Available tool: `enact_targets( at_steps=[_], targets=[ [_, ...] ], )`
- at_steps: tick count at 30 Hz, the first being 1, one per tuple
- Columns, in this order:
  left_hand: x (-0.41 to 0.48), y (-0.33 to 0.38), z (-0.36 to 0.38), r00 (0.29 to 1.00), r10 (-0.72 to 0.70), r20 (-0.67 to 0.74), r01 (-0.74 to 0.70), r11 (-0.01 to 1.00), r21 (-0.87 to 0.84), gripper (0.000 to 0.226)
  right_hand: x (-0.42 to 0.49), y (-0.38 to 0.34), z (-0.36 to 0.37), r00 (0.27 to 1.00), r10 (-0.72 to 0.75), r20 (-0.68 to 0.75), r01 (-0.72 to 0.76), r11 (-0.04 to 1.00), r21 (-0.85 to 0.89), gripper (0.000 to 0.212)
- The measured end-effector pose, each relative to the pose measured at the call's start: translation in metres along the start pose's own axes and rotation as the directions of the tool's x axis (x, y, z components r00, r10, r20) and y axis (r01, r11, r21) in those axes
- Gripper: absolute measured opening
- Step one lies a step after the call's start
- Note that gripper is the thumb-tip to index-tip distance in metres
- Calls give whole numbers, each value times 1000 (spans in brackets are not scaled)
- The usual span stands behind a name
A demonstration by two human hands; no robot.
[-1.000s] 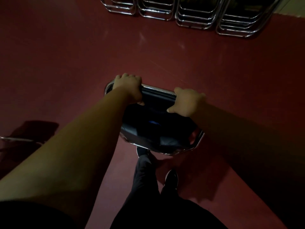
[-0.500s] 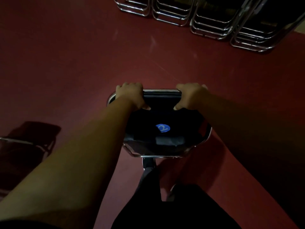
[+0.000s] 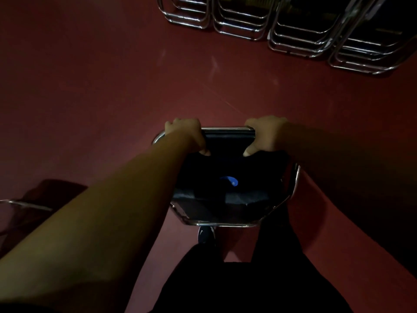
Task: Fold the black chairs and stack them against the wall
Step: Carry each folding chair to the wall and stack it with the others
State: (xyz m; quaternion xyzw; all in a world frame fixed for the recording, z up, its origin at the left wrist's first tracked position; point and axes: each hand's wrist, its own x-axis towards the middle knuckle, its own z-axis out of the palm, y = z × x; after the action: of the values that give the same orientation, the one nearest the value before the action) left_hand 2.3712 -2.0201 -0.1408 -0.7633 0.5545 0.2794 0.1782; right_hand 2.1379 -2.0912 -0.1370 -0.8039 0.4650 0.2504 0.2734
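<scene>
Bare forearms (image 3: pixel 112 211), black trousers (image 3: pixel 225 288), seemingly a glossy dark shoe (image 3: pixel 205 237).

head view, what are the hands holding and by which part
Black chrome-framed folding chair, by its top rail: left hand grip near the left corner, right hand grip near the right.

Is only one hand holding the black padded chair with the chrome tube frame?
No, the left hand and the right hand both grip the top edge of the black padded chrome-framed chair.

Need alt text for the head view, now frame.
The left hand and right hand grip the top rail of a black chair with a blue sticker, above a dark red floor. Rows of folded chairs with chrome frames stand ahead, top right.
</scene>
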Motion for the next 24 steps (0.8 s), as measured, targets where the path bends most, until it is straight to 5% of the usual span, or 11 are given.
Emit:
enact_targets(
  at_steps=[3,11,24],
  targets=[
    [32,43,-27,999,32,-13,-32,999,26,84,13,45,-27,999,-19,28,17,996,86,100],
    [122,159,-123,996,90,-15,-88,989,115,83,63,169,-115,998,-56,-15,57,987,149,92],
    [233,322,-250,958,228,-176,-179,950,255,90,109,327,-247,976,106,-191,-65,976,210,80]
  ],
)
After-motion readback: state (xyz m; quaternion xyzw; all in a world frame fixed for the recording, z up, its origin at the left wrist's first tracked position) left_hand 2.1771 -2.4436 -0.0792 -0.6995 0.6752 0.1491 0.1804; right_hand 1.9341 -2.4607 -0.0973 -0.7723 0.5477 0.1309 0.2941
